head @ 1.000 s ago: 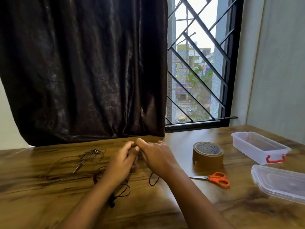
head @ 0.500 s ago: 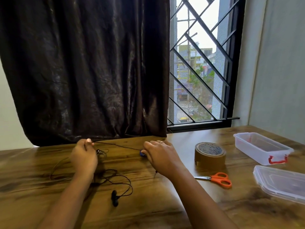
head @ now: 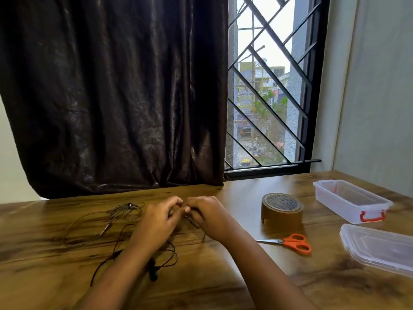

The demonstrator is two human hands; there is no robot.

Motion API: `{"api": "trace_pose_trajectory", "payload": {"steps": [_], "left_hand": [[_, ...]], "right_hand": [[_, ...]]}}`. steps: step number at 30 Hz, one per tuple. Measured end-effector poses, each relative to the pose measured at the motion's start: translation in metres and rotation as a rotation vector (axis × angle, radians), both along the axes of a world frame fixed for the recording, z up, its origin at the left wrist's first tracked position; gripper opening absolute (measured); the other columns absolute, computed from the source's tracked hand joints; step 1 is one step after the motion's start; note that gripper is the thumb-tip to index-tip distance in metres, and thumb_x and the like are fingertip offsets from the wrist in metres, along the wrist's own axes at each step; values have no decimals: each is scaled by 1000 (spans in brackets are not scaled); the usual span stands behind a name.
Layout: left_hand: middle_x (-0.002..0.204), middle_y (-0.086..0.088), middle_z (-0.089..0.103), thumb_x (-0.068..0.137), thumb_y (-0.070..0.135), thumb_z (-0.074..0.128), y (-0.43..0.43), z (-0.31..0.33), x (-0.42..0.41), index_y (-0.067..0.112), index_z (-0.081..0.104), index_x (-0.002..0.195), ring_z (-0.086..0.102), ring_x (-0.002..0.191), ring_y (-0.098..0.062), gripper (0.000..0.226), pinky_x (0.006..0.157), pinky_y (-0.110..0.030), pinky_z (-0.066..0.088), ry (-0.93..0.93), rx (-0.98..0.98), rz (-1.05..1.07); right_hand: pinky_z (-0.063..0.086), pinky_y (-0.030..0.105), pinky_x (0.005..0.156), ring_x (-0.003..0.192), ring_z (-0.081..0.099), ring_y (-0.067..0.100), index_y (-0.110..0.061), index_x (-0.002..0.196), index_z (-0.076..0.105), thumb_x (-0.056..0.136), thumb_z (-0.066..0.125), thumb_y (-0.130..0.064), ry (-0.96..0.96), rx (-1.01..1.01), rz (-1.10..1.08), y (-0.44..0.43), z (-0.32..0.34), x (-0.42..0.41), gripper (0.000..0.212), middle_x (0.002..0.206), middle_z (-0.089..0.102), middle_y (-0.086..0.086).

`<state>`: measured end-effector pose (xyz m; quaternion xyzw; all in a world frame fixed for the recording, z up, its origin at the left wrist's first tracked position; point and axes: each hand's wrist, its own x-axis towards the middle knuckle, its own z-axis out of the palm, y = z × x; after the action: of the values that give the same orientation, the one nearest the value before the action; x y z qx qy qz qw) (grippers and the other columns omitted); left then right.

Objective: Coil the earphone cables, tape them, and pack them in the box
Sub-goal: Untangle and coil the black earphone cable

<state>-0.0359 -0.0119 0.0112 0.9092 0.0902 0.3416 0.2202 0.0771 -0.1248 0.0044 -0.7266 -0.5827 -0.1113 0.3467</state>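
The left hand [head: 159, 222] and right hand [head: 210, 218] meet knuckle to knuckle. Their fingers are curled and the tips pinch the black earphone cable [head: 176, 256] at 1 shared spot. How many turns already sit between the fingertips is hidden by the hands themselves. A short stiff piece, probably the plug [head: 192, 221], pokes out just under the right hand's grip.

The rest of the cable trails loose from the grip toward the person, passing under the left wrist and ending in an earbud [head: 153, 272]. A second, grey earphone [head: 107, 227] lies uncoiled to the left of the grip, apart from it.

The coiling looks barely begun. To do it well, 1 hand should hold the pinch as a fixed anchor while the other draws slack and lays even loops of matching size. Each loop should be kept flat so that no twist builds up, and the trailing earbud kept from snagging under the forearm.

The brown tape roll [head: 281, 211] and the orange scissors [head: 290, 241] are to the right of the grip. The clear box [head: 348, 200] and its lid [head: 380, 247] lie farther right.
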Motion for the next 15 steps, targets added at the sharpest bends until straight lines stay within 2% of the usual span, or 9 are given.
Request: {"api": "trace_pose_trajectory", "payload": {"steps": [2,5,8,10,13,15], "left_hand": [[53,7,50,87,39,61,4,3,-4,37,59,85,43,45,-4,4,42,-15,27,79,42,107],[56,9,52,88,41,60,12,6,-9,37,62,86,43,47,-2,5,43,-12,26,170,89,199],[66,13,56,89,40,58,22,9,-14,38,64,93,52,55,-3,7,45,-15,34,224,132,302],[67,15,55,91,38,56,27,9,-17,38,65,95,51,54,-2,10,43,-18,32,219,143,385],[60,11,56,91,33,58,31,8,-17,38,63,86,51,48,-6,8,39,-18,27,141,58,436],[61,11,57,90,32,58,30,6,-15,37,60,83,53,51,-6,9,41,-18,29,151,60,446]], "right_hand": [[51,29,75,84,61,11,-20,100,67,90,53,-15,16,-39,-33,0,-6,6,18,94,68,-1],[53,39,78,92,63,20,-23,105,67,92,50,-18,8,-56,-184,-9,-8,15,22,104,68,0],[49,34,70,91,63,26,-24,102,62,94,45,-14,-34,-42,-351,-19,-7,22,21,103,66,0],[42,32,62,85,62,29,-23,98,54,96,40,-13,-61,-8,-451,-22,-6,24,17,98,64,0],[30,26,53,79,63,24,-23,100,49,100,35,-13,-62,57,-493,-23,-5,22,18,96,65,-2],[27,25,51,78,62,24,-24,102,47,99,34,-10,-50,81,-481,-21,-2,17,19,96,65,-2]]}}
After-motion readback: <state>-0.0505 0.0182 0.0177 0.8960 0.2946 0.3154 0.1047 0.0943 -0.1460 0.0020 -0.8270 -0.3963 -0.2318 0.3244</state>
